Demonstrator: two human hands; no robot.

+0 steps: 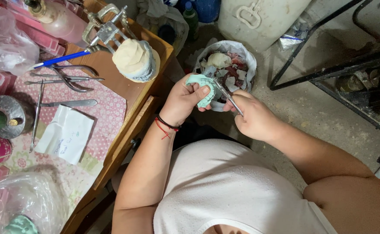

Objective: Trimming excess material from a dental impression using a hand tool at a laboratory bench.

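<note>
Between my two hands — pale green dental cast [203, 89], left hand [182, 100] clamped around it. Right hand [254, 119] fisted on a thin metal tool [227, 95], tip touching the cast's edge. Just beyond both grips: white-lined bin [250, 58] of plaster scraps.

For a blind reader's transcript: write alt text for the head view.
Seen from above, a person's left hand holds a pale green cast while the right hand works a thin metal tool against it, over a lined bin of scraps. On the wooden table at left lie metal instruments and a folded paper.
</note>
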